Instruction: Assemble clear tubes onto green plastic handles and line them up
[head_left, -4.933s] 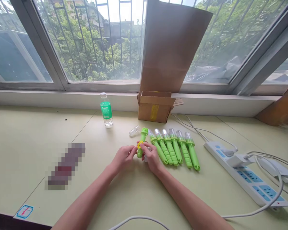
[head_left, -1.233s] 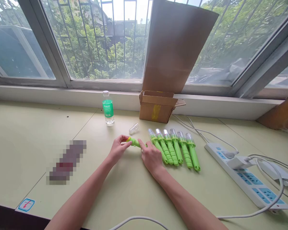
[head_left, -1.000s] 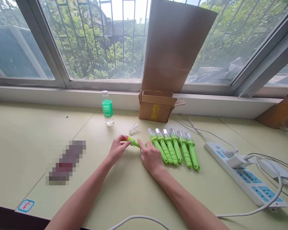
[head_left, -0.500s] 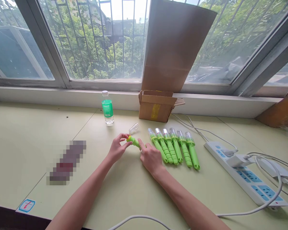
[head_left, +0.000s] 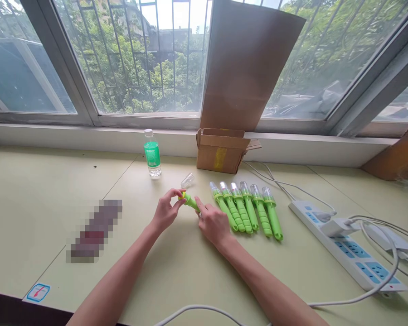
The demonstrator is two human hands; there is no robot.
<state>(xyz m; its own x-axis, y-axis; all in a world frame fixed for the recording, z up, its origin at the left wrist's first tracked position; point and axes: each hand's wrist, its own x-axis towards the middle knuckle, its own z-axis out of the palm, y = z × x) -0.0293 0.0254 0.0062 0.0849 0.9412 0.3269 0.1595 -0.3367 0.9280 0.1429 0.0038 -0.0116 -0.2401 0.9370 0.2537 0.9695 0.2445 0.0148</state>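
Observation:
Between my two hands is a green plastic light stick handle [head_left: 191, 202], tilted, with a yellow ring at its upper left end. My left hand [head_left: 166, 209] pinches that yellow end between thumb and fingertips. Wrapped round the lower end is my right hand [head_left: 215, 222], its index finger stretched along the handle. A clear plastic cap [head_left: 187, 180] lies on its side just beyond my left fingertips. To the right, several green light sticks [head_left: 247, 210] with clear caps lie side by side in a row, close to my right hand.
A water bottle [head_left: 152, 154] with a green label stands at the back, left of an open cardboard box [head_left: 221, 151]. A white power strip [head_left: 347, 249] with plugs and cables [head_left: 357, 302] lies on the right. A blurred-out object [head_left: 95, 231] is at left on the table [head_left: 170, 280].
The clear cap has shifted slightly to the left. My hands keep hold of the handle, with only small finger movement at its yellow end.

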